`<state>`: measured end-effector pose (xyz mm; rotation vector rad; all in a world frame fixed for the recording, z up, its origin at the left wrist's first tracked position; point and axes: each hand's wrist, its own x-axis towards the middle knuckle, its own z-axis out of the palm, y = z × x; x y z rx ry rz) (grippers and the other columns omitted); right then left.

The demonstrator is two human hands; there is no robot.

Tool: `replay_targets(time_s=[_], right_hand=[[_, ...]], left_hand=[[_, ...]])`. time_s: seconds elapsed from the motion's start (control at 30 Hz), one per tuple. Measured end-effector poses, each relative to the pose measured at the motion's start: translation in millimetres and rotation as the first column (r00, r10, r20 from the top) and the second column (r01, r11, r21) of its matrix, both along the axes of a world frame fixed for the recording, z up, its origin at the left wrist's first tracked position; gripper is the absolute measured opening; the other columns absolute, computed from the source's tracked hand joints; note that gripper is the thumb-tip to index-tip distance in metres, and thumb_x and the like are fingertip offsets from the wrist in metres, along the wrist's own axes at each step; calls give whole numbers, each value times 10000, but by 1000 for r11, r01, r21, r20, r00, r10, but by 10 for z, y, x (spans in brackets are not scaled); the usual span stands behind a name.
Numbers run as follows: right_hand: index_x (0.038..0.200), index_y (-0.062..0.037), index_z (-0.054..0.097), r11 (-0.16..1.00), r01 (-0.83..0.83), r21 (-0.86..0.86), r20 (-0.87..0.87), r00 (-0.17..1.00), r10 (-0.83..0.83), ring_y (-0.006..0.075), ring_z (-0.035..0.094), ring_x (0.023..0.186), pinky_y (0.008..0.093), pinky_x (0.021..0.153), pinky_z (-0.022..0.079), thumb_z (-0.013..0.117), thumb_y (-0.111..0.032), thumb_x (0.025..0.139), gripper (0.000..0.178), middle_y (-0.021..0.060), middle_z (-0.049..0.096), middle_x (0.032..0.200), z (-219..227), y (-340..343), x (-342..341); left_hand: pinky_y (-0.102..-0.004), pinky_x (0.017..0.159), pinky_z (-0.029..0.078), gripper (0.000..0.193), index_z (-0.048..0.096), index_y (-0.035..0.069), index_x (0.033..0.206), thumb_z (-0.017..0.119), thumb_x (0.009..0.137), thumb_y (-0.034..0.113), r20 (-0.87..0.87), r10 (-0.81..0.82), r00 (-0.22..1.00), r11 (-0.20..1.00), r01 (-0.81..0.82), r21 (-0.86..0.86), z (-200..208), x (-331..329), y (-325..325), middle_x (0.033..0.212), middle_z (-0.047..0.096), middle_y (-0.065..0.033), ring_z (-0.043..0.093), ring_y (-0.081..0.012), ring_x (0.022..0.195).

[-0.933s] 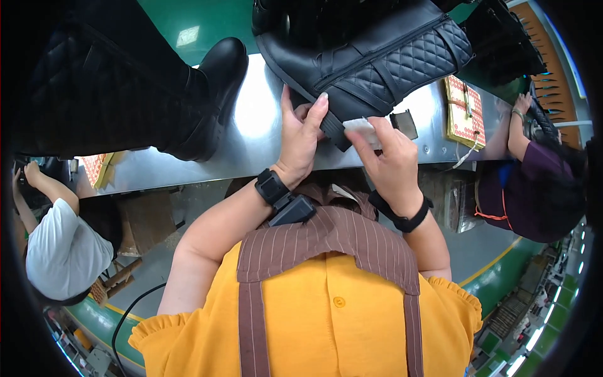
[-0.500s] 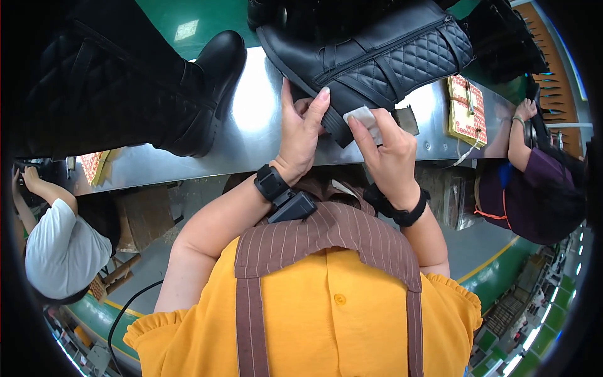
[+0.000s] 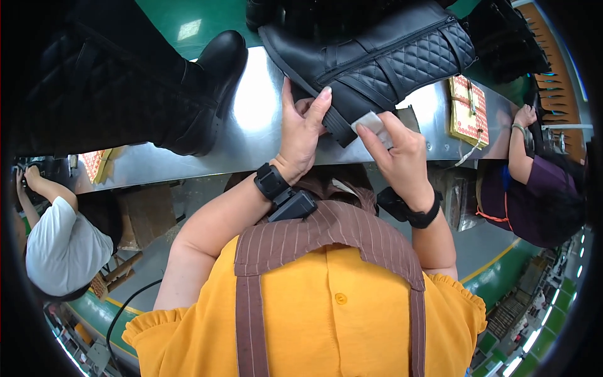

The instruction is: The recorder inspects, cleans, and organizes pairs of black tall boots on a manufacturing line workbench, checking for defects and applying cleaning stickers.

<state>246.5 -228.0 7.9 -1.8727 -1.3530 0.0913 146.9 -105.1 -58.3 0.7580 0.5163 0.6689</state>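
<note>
A tall black boot [image 3: 367, 63] with a quilted shaft, straps and a side zip lies tilted over the metal bench, its toe to the upper left. My left hand [image 3: 303, 125] grips it by the sole near the heel, thumb on the upper's edge and some fingers hidden behind the sole. Between the thumb and fingers of my right hand [image 3: 402, 151] is pinched a small white cloth [image 3: 372, 125], folded, close beside the boot's heel. Whether the cloth touches the heel I cannot tell.
Another black boot [image 3: 213, 81] stands on the shiny metal bench [image 3: 251, 119] at left. Red-and-white patterned pads [image 3: 468, 113] lie at right. More dark boots [image 3: 509, 44] are behind. Co-workers sit on both sides, one in white [image 3: 63, 251], one in purple [image 3: 534, 195].
My right hand, with the white cloth, has moved slightly right and down from the boot's heel area. My left hand keeps its hold and the boot has barely shifted.
</note>
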Motion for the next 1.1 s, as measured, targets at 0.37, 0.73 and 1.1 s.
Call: replay_targets(time_s=[0.37, 0.73, 1.1], right_hand=[[852, -24, 583, 994, 26, 103, -22, 999, -24, 347, 629, 576, 361, 492, 464, 715, -132, 862, 172, 178, 614, 682, -35, 31, -3], [840, -19, 575, 998, 53, 36, -26, 998, -52, 345, 647, 614, 366, 522, 478, 713, -127, 863, 177, 177, 615, 700, -7, -3, -19], [820, -22, 546, 998, 56, 17, -72, 996, -55, 365, 641, 628, 386, 515, 476, 707, -125, 854, 194, 189, 610, 695, 8, 82, -58]], left_hand=[[-329, 784, 573, 915, 5, 71, 1531, 674, 930, 236, -3, 0, 1000, 999, 1, 53, -3, 20, -11, 1115, 570, -150, 609, -180, 990], [-332, 781, 573, 891, 41, 94, 1528, 679, 926, 250, 6, -10, 1000, 999, 10, 38, -11, 19, -7, 1134, 566, -158, 607, -177, 981], [-294, 764, 556, 967, -9, 64, 1540, 701, 913, 256, 25, -7, 1000, 1000, 6, 29, -72, 13, -10, 1107, 579, -134, 604, -158, 980]])
